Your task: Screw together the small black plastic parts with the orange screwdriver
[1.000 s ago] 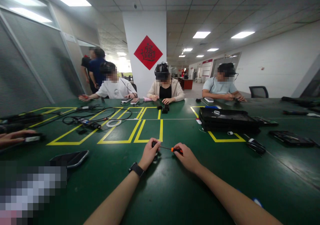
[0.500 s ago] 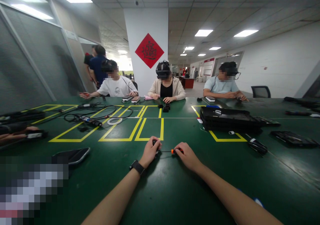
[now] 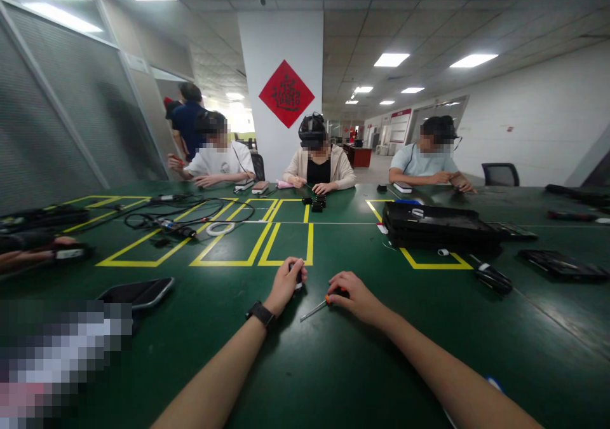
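Observation:
My left hand (image 3: pixel 287 283), with a dark watch at its wrist, is closed around a small black object (image 3: pixel 298 275) with a pale end. My fingers cover much of it, so its kind does not show. To the right, my right hand (image 3: pixel 355 295) grips a screwdriver (image 3: pixel 314 311) by its orange-and-black handle. The thin metal shaft points left and down toward me, its tip apart from the black object. Both hands are just above the green table (image 3: pixel 295 365).
Black trays (image 3: pixel 438 229) are stacked at the right, beside a dark handheld device (image 3: pixel 490 279). Tangled cables (image 3: pixel 185 216) and a white ring (image 3: pixel 220 229) lie at the left. A phone-like slab (image 3: pixel 138 292) is nearer. Three people sit across the table; another person's hand shows at the left edge.
The screwdriver has come away from the black object, and its shaft has swung from level to pointing down-left. The left hand has tilted the black object. A co-worker across at left has drawn an arm in.

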### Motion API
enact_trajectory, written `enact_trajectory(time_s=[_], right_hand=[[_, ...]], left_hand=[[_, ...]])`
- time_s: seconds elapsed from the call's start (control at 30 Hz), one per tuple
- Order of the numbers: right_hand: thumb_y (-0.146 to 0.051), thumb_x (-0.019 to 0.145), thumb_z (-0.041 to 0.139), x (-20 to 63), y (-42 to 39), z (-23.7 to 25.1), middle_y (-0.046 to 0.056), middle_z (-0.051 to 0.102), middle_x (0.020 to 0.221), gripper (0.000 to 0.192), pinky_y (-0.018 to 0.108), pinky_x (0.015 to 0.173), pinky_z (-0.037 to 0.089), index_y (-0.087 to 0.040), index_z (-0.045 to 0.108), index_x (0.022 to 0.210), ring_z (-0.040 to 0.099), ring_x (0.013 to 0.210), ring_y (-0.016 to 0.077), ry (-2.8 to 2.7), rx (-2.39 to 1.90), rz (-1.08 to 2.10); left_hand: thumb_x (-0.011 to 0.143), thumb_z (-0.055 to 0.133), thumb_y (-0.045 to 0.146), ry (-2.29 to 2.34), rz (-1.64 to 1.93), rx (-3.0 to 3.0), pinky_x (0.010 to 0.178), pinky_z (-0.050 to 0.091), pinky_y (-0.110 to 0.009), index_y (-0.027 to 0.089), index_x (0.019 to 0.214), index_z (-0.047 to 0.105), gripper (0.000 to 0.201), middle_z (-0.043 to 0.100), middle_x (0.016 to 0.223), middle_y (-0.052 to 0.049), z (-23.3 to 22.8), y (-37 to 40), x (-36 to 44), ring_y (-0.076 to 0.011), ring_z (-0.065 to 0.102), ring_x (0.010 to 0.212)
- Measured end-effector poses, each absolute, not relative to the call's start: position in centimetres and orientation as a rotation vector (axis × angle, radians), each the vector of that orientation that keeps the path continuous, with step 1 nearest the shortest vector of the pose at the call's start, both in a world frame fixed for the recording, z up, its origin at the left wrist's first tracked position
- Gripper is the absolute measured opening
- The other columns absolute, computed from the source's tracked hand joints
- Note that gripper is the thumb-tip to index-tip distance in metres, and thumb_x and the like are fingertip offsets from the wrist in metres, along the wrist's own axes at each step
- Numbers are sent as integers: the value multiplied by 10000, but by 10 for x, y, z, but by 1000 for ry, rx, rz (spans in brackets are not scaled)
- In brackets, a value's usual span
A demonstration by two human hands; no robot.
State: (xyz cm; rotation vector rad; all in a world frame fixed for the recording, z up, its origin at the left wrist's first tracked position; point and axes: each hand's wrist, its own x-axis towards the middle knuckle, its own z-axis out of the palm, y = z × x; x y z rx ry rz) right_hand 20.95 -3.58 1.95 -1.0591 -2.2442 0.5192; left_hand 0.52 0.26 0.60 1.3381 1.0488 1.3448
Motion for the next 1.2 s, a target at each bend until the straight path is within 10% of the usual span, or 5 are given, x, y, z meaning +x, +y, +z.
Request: enact_trajectory(time_s=[1.2], right_hand=[[-235,822,462,204,-31,12,37,564,839,146,280,760,388,-175,595,809,505,822,151,-2016,-1188,469]], left_hand=[[790,409,491,1140,1275,1569,518,369,-197,165,731,519,349,548,673,9,6,-1,9,-91,504,562]])
